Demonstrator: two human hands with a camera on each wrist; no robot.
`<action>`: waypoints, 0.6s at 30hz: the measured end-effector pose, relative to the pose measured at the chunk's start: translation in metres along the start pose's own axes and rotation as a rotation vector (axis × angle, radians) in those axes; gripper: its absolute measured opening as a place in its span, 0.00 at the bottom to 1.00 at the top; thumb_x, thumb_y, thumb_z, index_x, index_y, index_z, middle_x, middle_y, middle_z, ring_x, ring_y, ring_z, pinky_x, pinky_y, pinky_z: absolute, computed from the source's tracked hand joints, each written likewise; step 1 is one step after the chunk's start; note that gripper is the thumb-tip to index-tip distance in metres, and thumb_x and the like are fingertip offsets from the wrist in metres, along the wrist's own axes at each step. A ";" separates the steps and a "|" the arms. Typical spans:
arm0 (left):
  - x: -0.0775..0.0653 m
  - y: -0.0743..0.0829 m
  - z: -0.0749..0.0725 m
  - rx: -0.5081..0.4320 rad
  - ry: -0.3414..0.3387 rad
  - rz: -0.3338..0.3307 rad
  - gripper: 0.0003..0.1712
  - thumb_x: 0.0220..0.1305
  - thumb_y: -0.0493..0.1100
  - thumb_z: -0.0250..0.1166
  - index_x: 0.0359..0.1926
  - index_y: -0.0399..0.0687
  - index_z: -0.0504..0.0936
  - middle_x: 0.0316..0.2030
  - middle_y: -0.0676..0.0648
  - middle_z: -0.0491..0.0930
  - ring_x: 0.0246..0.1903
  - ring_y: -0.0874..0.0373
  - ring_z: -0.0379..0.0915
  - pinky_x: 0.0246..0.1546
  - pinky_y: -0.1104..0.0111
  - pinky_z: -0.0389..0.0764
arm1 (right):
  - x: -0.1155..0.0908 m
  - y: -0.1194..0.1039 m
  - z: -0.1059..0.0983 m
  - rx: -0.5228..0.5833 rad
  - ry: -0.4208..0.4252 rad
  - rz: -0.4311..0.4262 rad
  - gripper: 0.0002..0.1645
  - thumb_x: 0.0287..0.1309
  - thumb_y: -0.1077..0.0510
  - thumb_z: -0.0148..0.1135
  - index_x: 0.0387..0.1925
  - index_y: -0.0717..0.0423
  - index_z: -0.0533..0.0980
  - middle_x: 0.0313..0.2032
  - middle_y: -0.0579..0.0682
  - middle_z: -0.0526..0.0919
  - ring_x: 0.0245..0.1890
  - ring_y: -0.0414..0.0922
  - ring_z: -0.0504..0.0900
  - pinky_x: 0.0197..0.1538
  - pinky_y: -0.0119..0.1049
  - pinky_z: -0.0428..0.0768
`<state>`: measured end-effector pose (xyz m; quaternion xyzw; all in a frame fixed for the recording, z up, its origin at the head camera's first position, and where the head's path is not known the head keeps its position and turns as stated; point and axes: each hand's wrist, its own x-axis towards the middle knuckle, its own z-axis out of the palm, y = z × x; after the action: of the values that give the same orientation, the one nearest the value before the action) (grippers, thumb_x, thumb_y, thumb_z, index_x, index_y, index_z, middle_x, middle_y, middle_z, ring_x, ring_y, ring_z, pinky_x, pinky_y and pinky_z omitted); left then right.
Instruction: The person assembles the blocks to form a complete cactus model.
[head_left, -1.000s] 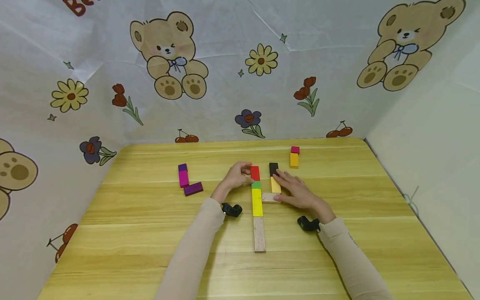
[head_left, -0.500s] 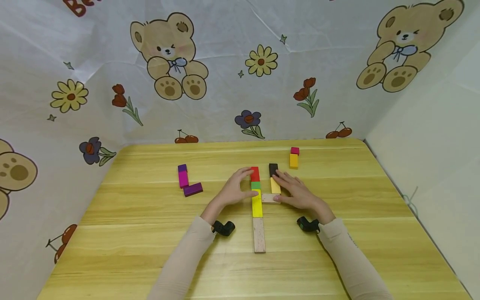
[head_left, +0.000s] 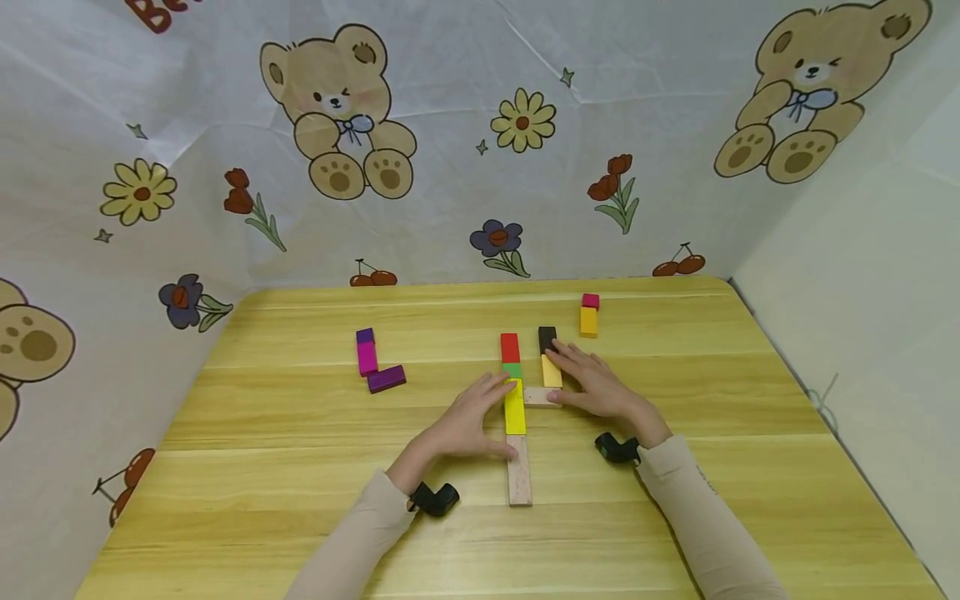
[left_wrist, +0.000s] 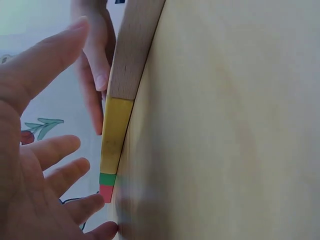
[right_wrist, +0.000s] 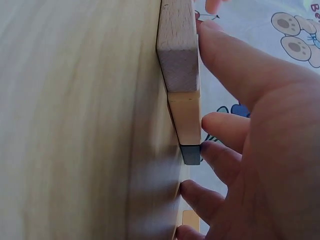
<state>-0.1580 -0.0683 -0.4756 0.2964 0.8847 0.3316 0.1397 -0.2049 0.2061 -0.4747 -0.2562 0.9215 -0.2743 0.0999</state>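
Observation:
A straight row of wooden blocks lies on the table: red (head_left: 510, 347), green (head_left: 512, 370), yellow (head_left: 514, 415) and, nearest me, a long plain block (head_left: 519, 483). My left hand (head_left: 461, 425) spreads over the row's left side, its fingertips by the yellow block and thumb over the plain block; whether it touches them I cannot tell. From the yellow block's right side juts a shorter plain block (head_left: 536, 397), with a light-orange block (head_left: 551, 375) and a black block (head_left: 547, 337) leading away from it. My right hand (head_left: 600, 392) rests fingertips and thumb on this branch, fingers fairly straight.
Two purple blocks (head_left: 386, 379) (head_left: 364, 335) and a magenta block (head_left: 367, 359) form an angled group at the left. Towards the back right lie an orange block (head_left: 588, 322) and a pink block (head_left: 590, 301). A bear-print cloth (head_left: 442, 167) hangs behind the table.
My left hand has come back towards me along the row, from the red and green blocks to the yellow and plain ones, its fingers spreading wider. The right hand and the blocks stay put.

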 end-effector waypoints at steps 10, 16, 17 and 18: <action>-0.005 -0.006 0.016 0.076 -0.001 0.060 0.60 0.45 0.65 0.75 0.76 0.55 0.57 0.78 0.51 0.45 0.77 0.45 0.32 0.74 0.43 0.38 | 0.001 0.004 -0.010 0.078 0.087 -0.018 0.46 0.61 0.45 0.64 0.74 0.58 0.58 0.75 0.61 0.53 0.74 0.64 0.53 0.70 0.67 0.55; -0.005 -0.010 0.019 0.072 0.015 0.075 0.60 0.44 0.64 0.76 0.75 0.53 0.59 0.78 0.49 0.46 0.77 0.44 0.32 0.74 0.43 0.36 | 0.008 0.021 -0.030 0.067 0.241 -0.011 0.41 0.61 0.51 0.66 0.70 0.63 0.62 0.68 0.65 0.63 0.66 0.65 0.65 0.66 0.64 0.64; -0.005 -0.010 0.019 0.072 0.014 0.073 0.60 0.44 0.64 0.76 0.75 0.52 0.59 0.78 0.50 0.46 0.77 0.45 0.32 0.74 0.44 0.36 | 0.009 0.024 -0.034 0.077 0.260 0.008 0.41 0.61 0.52 0.67 0.70 0.63 0.63 0.66 0.66 0.65 0.64 0.64 0.67 0.65 0.63 0.67; -0.005 -0.011 0.019 0.075 0.013 0.072 0.60 0.44 0.64 0.76 0.75 0.52 0.59 0.78 0.50 0.46 0.77 0.45 0.32 0.74 0.44 0.36 | 0.011 0.029 -0.038 0.081 0.278 0.026 0.40 0.61 0.53 0.67 0.70 0.64 0.63 0.64 0.65 0.66 0.61 0.64 0.70 0.63 0.63 0.69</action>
<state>-0.1504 -0.0681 -0.4966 0.3310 0.8861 0.3050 0.1108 -0.2388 0.2379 -0.4597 -0.1995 0.9179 -0.3428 -0.0146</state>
